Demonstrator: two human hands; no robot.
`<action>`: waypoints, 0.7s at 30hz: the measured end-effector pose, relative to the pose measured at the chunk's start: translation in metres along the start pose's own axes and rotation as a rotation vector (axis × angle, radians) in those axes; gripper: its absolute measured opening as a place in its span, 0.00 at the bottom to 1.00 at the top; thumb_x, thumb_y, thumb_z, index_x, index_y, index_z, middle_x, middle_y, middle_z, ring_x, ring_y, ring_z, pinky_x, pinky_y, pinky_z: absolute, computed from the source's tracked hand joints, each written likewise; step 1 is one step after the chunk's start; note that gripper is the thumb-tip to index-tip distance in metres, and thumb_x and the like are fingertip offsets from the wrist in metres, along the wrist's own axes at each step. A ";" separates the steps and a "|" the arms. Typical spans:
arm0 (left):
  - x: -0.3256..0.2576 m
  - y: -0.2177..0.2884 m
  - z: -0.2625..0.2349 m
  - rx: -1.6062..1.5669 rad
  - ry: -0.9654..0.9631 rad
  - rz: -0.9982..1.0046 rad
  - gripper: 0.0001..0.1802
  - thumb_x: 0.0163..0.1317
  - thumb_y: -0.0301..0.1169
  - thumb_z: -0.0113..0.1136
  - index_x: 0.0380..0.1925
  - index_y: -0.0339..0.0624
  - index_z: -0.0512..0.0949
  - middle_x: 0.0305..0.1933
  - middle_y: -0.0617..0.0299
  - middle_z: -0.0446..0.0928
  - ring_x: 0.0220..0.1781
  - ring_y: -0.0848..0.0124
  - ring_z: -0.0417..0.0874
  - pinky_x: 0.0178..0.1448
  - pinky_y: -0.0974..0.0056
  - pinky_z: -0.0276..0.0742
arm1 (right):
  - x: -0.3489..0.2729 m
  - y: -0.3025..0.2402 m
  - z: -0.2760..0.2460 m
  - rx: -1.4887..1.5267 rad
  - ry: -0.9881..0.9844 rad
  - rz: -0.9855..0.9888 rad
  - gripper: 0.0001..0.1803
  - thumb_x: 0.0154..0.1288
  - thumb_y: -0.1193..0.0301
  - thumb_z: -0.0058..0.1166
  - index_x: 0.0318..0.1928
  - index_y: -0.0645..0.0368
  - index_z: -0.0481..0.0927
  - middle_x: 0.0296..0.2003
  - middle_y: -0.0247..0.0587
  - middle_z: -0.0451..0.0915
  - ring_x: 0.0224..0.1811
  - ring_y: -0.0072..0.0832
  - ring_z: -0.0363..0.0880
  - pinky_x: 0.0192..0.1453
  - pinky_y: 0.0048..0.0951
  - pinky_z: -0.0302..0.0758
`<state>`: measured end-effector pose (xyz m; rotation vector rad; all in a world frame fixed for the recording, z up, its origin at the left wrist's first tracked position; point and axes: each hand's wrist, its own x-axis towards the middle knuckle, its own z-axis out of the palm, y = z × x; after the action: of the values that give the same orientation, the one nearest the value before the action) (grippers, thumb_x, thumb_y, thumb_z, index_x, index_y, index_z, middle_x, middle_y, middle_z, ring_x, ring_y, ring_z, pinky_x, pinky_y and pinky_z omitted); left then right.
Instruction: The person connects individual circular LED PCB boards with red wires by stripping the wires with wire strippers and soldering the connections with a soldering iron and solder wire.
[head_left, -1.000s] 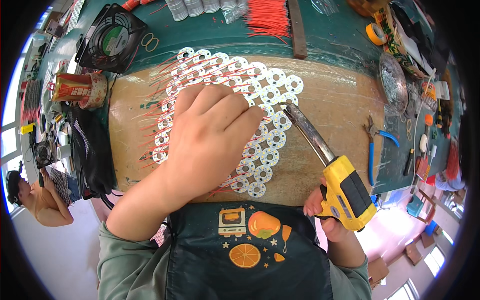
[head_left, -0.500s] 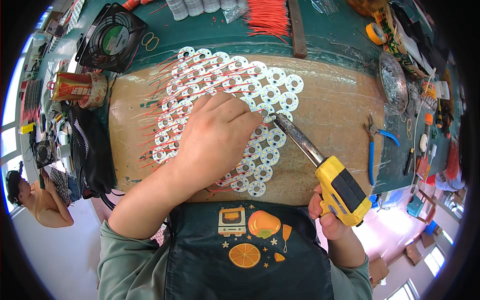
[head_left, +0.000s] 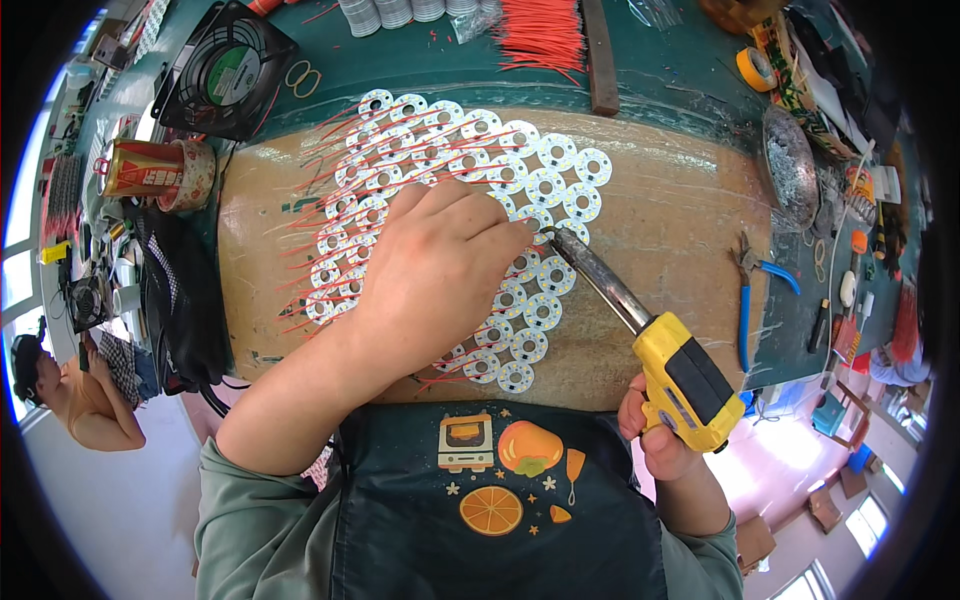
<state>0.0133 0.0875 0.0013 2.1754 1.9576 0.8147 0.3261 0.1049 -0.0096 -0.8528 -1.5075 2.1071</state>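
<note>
Round white LED boards [head_left: 543,311] with a hole in the middle lie in slanting rows on a brown board. Thin red wires [head_left: 310,213] run across many of them and stick out at the left. My left hand [head_left: 440,250] is over the rows, its fingers closed in a pinch beside one LED board; the palm hides what they hold. My right hand [head_left: 660,440] grips a yellow-and-black soldering gun [head_left: 690,385] from below. The gun's dark tip touches or nearly touches the LED board at my left fingertips.
Beyond the brown work board [head_left: 660,190] lie a bundle of red wires [head_left: 540,35], stacked discs [head_left: 385,15] and a dark bar [head_left: 600,60]. A black fan [head_left: 225,75] and a red-gold can [head_left: 145,168] stand left. Blue-handled cutters [head_left: 745,320] and a metal bowl [head_left: 785,165] are right.
Both hands and the soldering gun hold nearly the same pose. The rows of LED boards appear shifted very slightly right, along with much of the view.
</note>
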 end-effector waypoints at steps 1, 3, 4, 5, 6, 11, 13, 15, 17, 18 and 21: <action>0.000 0.000 0.000 -0.003 -0.003 -0.002 0.08 0.52 0.26 0.69 0.34 0.47 0.84 0.35 0.66 0.80 0.40 0.64 0.80 0.47 0.59 0.73 | 0.001 -0.002 0.002 0.012 0.008 0.008 0.31 0.66 0.54 0.64 0.56 0.65 0.71 0.26 0.27 0.69 0.26 0.18 0.68 0.29 0.23 0.65; 0.000 0.000 0.000 -0.005 -0.006 -0.004 0.08 0.52 0.26 0.69 0.34 0.47 0.84 0.35 0.66 0.80 0.41 0.64 0.80 0.47 0.59 0.73 | 0.002 -0.003 0.002 0.025 0.015 0.015 0.30 0.66 0.54 0.64 0.56 0.65 0.71 0.27 0.27 0.69 0.26 0.18 0.68 0.29 0.23 0.65; 0.000 0.000 0.000 -0.005 -0.007 -0.004 0.08 0.52 0.26 0.69 0.34 0.47 0.84 0.35 0.66 0.80 0.40 0.64 0.80 0.47 0.59 0.73 | 0.000 -0.002 0.002 0.009 0.015 0.016 0.30 0.66 0.54 0.64 0.56 0.65 0.71 0.27 0.27 0.70 0.26 0.18 0.68 0.30 0.23 0.65; 0.000 0.000 0.000 -0.005 -0.009 -0.004 0.09 0.52 0.26 0.69 0.34 0.48 0.84 0.35 0.66 0.80 0.40 0.64 0.80 0.47 0.59 0.73 | -0.001 -0.001 0.002 -0.006 0.015 0.016 0.30 0.66 0.54 0.64 0.56 0.65 0.71 0.27 0.27 0.70 0.26 0.18 0.67 0.30 0.23 0.65; 0.000 0.000 0.000 -0.006 -0.009 -0.005 0.09 0.52 0.26 0.69 0.34 0.48 0.84 0.35 0.66 0.80 0.40 0.64 0.80 0.47 0.59 0.73 | -0.001 -0.001 0.001 -0.007 0.015 0.016 0.30 0.66 0.54 0.64 0.56 0.65 0.71 0.27 0.27 0.70 0.26 0.18 0.67 0.30 0.23 0.65; 0.000 0.000 0.000 0.001 -0.014 -0.007 0.09 0.52 0.26 0.69 0.34 0.48 0.84 0.34 0.66 0.79 0.40 0.65 0.80 0.46 0.59 0.72 | -0.001 -0.001 -0.001 -0.025 0.024 0.022 0.32 0.65 0.53 0.65 0.57 0.64 0.71 0.28 0.27 0.71 0.27 0.18 0.68 0.30 0.23 0.66; 0.000 0.000 0.000 0.005 -0.018 -0.007 0.09 0.52 0.26 0.69 0.34 0.48 0.84 0.34 0.66 0.79 0.40 0.65 0.80 0.46 0.59 0.72 | 0.001 -0.005 0.004 0.036 0.060 0.026 0.35 0.63 0.51 0.66 0.59 0.65 0.70 0.28 0.27 0.71 0.27 0.18 0.69 0.29 0.22 0.66; 0.001 0.000 0.000 0.008 -0.021 -0.006 0.09 0.52 0.26 0.69 0.34 0.48 0.84 0.34 0.66 0.79 0.40 0.65 0.80 0.46 0.59 0.72 | 0.004 -0.011 0.010 0.096 0.097 0.029 0.38 0.62 0.50 0.68 0.61 0.65 0.69 0.28 0.28 0.71 0.27 0.18 0.69 0.29 0.22 0.66; 0.001 0.001 -0.001 0.007 -0.037 -0.011 0.08 0.52 0.26 0.69 0.34 0.48 0.84 0.35 0.66 0.80 0.40 0.64 0.80 0.46 0.59 0.72 | 0.006 -0.015 0.014 0.202 0.206 0.120 0.49 0.51 0.47 0.75 0.63 0.66 0.67 0.25 0.32 0.70 0.24 0.21 0.70 0.28 0.24 0.69; 0.001 0.001 -0.001 0.008 -0.037 -0.010 0.08 0.52 0.26 0.69 0.34 0.48 0.84 0.35 0.66 0.80 0.40 0.64 0.80 0.46 0.59 0.72 | 0.006 -0.015 0.014 0.203 0.206 0.119 0.49 0.51 0.47 0.75 0.63 0.66 0.67 0.25 0.32 0.70 0.24 0.21 0.70 0.28 0.24 0.69; 0.002 0.002 -0.003 0.009 -0.045 -0.012 0.08 0.52 0.25 0.68 0.34 0.47 0.84 0.34 0.66 0.79 0.40 0.64 0.80 0.46 0.58 0.72 | 0.007 -0.015 0.014 0.207 0.197 0.102 0.50 0.51 0.47 0.75 0.64 0.66 0.66 0.25 0.32 0.70 0.24 0.22 0.70 0.28 0.24 0.69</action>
<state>0.0138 0.0883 0.0053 2.1659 1.9545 0.7493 0.3111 0.1052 0.0060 -1.0430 -1.1463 2.1344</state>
